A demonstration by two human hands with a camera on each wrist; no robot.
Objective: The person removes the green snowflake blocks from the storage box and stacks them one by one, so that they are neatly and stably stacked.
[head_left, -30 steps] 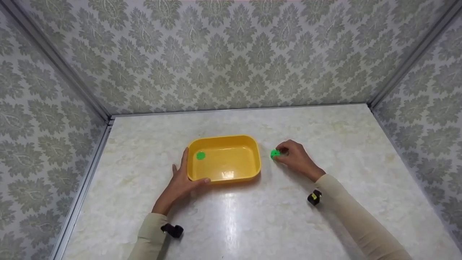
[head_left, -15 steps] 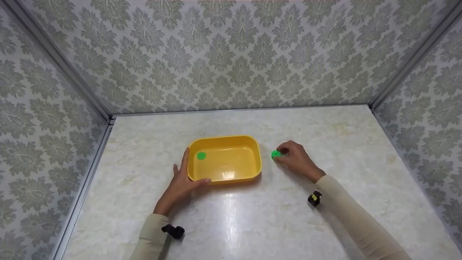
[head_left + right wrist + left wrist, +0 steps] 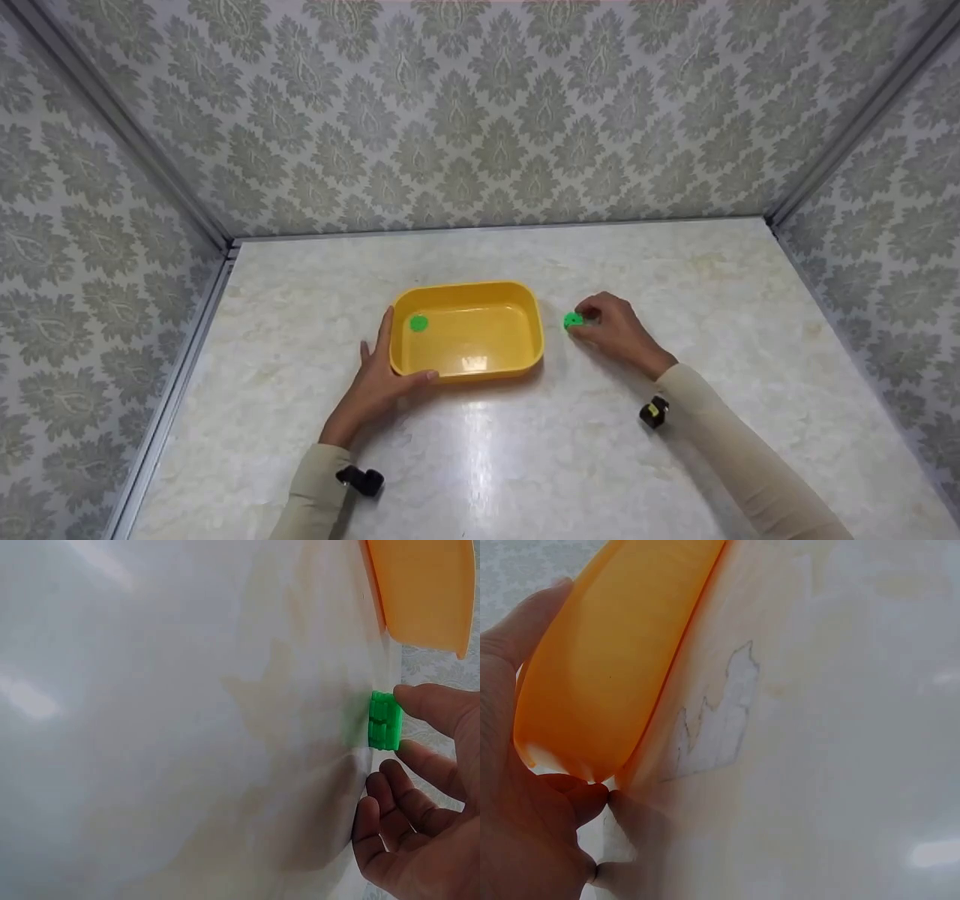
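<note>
On the table sits a yellow plastic tray (image 3: 480,341), rectangular with rounded corners. A flat green notched disc (image 3: 418,323) lies inside it near the left end. My left hand (image 3: 379,371) grips the tray's near left corner, thumb over the front rim and fingers along the left side. To the right of the tray, my right hand (image 3: 611,326) pinches a small round green plastic piece (image 3: 573,320) between thumb and index finger. In the right wrist view this green piece (image 3: 385,721) shows a thick, grooved edge, like stacked discs, right at the tabletop.
The pale marbled table (image 3: 300,300) is bounded by patterned walls (image 3: 480,112) at the back and both sides. Black wrist cameras hang by the left cuff (image 3: 360,480) and right cuff (image 3: 654,412). Ceiling light reflects off the tabletop's front middle.
</note>
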